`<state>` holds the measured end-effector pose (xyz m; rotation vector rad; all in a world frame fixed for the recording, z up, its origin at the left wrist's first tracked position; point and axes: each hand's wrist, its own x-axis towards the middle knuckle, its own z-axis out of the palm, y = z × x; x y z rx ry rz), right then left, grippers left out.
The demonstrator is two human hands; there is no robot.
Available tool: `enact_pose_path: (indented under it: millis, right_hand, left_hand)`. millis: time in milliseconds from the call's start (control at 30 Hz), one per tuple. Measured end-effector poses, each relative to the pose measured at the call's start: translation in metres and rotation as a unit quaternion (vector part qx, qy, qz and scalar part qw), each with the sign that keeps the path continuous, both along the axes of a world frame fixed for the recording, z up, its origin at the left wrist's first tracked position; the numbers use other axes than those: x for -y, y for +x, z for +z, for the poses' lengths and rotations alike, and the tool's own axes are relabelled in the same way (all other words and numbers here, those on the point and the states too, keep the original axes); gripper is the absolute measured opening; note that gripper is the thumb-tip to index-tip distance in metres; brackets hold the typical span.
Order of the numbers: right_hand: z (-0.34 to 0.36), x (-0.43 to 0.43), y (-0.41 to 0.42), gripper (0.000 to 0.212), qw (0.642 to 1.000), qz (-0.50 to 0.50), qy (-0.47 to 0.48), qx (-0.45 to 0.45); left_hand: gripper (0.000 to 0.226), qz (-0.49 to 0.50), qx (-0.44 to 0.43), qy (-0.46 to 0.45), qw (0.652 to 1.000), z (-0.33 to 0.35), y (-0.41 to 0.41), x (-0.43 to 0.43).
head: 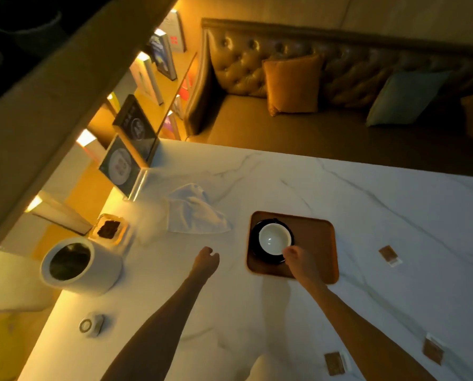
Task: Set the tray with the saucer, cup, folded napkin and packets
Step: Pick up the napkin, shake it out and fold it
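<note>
— Now, tray status?
— Brown tray (312,243) at centre right of the frame, on the marble table (367,202). Black saucer (254,243) in its left half, white cup (273,239) upright on it.
— Hands?
— Right hand (298,259) pinches the cup's near rim. Left hand (206,258) hovers left of the tray, fingers curled, holding nothing.
— Remaining items?
— Napkin (196,213) lies crumpled, unfolded, left of the tray. Three packets off-tray: packet one (389,255) at right, packet two (433,351) and packet three (335,362) at lower right.

Cup (274,239) on saucer (255,244) on tray (312,243); napkin (196,213) left of tray
</note>
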<state>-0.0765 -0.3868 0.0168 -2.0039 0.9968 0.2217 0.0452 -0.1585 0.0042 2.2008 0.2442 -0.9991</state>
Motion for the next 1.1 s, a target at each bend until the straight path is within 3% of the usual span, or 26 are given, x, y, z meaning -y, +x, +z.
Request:
enact_pose_path:
  millis: [167,467,767,900,1000,1100]
  right_hand:
    - [0.005,-0.053,0.072,0.032,0.995,0.099,-0.002,0.004]
    - [-0.006,-0.154,0.228,0.024,0.953,0.282,-0.114,0.007]
    - [-0.052,-0.205,0.351,0.024,0.869,0.449,-0.21,0.006]
    - [-0.077,-0.214,0.372,0.035,0.796,0.555,-0.24,-0.034]
    - [-0.097,-0.208,0.373,0.024,0.755,0.585,-0.294,-0.031]
    - [-0.098,-0.191,0.361,0.027,0.773,0.542,-0.328,-0.013]
  left_hand:
    - [0.046,0.037,0.06,0.022,0.997,0.008,0.039,-0.052]
    - [0.033,0.112,0.11,0.068,0.985,-0.026,0.143,-0.104]
    - [0.039,0.12,0.052,0.089,0.987,-0.089,0.192,-0.096]
    - [0.028,0.143,0.062,0.109,0.982,-0.108,0.184,-0.086]
    - [0.019,0.116,0.097,0.125,0.98,-0.114,0.178,-0.081]
    - [0.018,0.096,0.121,0.125,0.98,-0.114,0.173,-0.079]
